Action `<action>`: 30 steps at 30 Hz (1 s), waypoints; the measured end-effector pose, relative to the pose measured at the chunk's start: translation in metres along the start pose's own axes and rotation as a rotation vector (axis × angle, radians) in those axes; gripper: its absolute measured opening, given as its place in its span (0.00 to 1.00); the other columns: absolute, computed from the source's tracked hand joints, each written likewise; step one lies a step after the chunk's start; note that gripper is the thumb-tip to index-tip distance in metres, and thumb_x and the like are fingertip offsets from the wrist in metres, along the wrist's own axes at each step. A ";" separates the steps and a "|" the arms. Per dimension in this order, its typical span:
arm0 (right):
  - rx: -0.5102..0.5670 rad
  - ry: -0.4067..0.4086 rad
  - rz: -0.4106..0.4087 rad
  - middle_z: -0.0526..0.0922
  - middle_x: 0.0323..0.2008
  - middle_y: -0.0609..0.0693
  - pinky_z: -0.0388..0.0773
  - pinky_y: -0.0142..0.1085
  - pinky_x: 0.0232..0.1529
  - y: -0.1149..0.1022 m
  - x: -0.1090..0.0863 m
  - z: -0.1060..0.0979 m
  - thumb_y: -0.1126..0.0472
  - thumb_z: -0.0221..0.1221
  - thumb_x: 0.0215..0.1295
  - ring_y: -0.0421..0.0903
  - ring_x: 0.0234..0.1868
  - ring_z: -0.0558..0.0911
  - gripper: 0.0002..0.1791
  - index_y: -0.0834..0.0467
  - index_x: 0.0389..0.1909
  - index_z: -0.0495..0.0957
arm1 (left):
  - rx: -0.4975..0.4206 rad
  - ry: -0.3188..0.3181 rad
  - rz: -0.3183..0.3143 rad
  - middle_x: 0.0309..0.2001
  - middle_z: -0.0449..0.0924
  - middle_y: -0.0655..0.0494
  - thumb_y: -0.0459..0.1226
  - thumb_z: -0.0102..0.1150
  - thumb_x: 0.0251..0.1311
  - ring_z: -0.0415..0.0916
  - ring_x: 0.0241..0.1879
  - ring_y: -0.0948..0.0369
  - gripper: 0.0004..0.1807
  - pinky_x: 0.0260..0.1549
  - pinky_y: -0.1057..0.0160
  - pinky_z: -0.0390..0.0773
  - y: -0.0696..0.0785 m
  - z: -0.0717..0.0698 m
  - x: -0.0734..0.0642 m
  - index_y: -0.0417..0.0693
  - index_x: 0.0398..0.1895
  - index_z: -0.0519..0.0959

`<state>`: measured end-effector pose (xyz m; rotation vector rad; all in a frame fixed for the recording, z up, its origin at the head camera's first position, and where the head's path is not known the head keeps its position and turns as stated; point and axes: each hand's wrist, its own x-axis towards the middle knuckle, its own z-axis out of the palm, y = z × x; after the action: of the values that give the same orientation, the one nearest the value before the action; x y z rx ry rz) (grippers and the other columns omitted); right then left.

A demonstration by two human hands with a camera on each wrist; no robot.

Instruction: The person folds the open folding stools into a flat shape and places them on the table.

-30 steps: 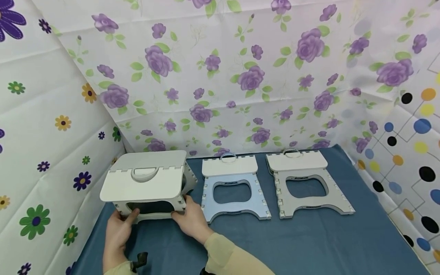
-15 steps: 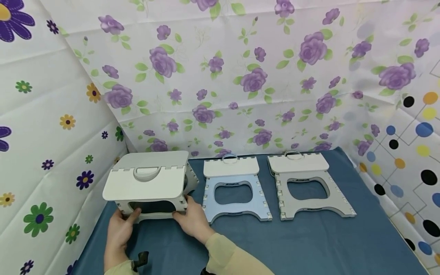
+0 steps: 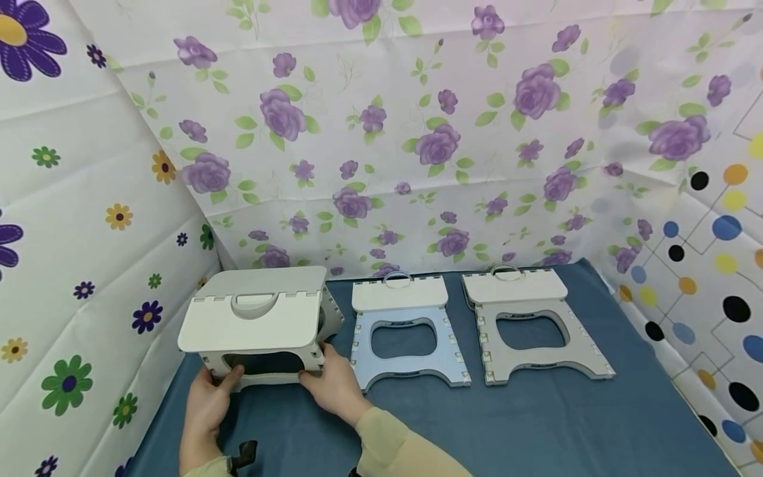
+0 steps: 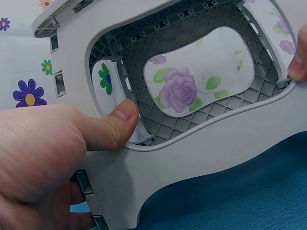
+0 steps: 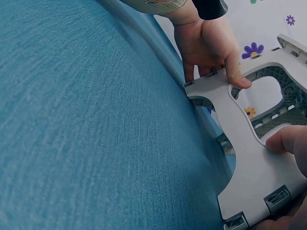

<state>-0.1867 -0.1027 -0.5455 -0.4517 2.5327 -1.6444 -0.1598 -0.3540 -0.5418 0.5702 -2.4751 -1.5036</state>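
A folding step stool (image 3: 250, 328), white-topped with a handle loop in its lid, stands unfolded at the left of the table in the head view. My left hand (image 3: 205, 404) grips the left edge of its front panel, thumb hooked into the oval cutout, as the left wrist view shows up close. On the opposite side, my right hand (image 3: 336, 384) holds the panel's right edge, its thumb (image 5: 283, 139) over the cutout's rim. Through the cutout the ribbed underside (image 4: 129, 62) shows. Some fingers of both hands are hidden behind the panel.
A blue folded stool (image 3: 411, 374) lies flat to the right of my right hand. Farther right lies a grey folded stool (image 3: 539, 358). The blue cloth (image 3: 536, 430) covers the table, and patterned sheets (image 3: 381, 165) stand behind and at both sides.
The head view shifts slightly. Both hands keep the same grip on the unfolded stool, which stays in place.
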 end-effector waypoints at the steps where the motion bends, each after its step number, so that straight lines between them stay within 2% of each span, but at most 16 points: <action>1: 0.001 -0.001 0.000 0.87 0.57 0.58 0.85 0.40 0.49 0.000 0.000 0.001 0.53 0.68 0.72 0.45 0.51 0.88 0.38 0.66 0.76 0.67 | 0.001 0.000 -0.001 0.74 0.63 0.24 0.39 0.60 0.79 0.62 0.74 0.33 0.35 0.70 0.31 0.63 0.000 0.000 0.000 0.27 0.78 0.60; 10: -0.008 -0.001 -0.005 0.86 0.57 0.58 0.85 0.41 0.50 0.003 0.000 0.001 0.53 0.69 0.71 0.46 0.52 0.87 0.38 0.66 0.75 0.68 | -0.022 -0.014 -0.008 0.75 0.62 0.25 0.41 0.59 0.80 0.61 0.74 0.34 0.36 0.71 0.31 0.62 -0.002 0.000 0.000 0.28 0.79 0.59; 20: -0.003 -0.004 0.013 0.85 0.59 0.58 0.84 0.42 0.53 0.001 -0.002 0.004 0.54 0.69 0.72 0.47 0.55 0.86 0.37 0.65 0.75 0.68 | -0.021 0.002 -0.020 0.75 0.63 0.25 0.40 0.60 0.79 0.62 0.74 0.34 0.35 0.71 0.31 0.61 -0.003 -0.002 -0.003 0.27 0.78 0.60; 23: 0.004 -0.001 0.008 0.85 0.59 0.59 0.84 0.43 0.52 0.000 -0.001 0.004 0.54 0.68 0.72 0.48 0.55 0.86 0.37 0.66 0.75 0.68 | -0.016 0.011 -0.013 0.74 0.64 0.25 0.40 0.61 0.79 0.63 0.73 0.34 0.35 0.70 0.32 0.62 -0.002 -0.002 -0.002 0.28 0.78 0.61; 30: 0.012 0.013 0.011 0.85 0.58 0.59 0.84 0.43 0.50 0.000 -0.001 0.001 0.54 0.70 0.70 0.49 0.54 0.87 0.37 0.65 0.74 0.69 | -0.026 -0.011 -0.003 0.75 0.63 0.25 0.39 0.60 0.79 0.62 0.74 0.35 0.35 0.71 0.32 0.62 -0.001 -0.001 0.001 0.27 0.78 0.60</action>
<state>-0.1856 -0.1036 -0.5461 -0.4261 2.5280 -1.6636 -0.1601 -0.3557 -0.5422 0.5631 -2.4597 -1.5424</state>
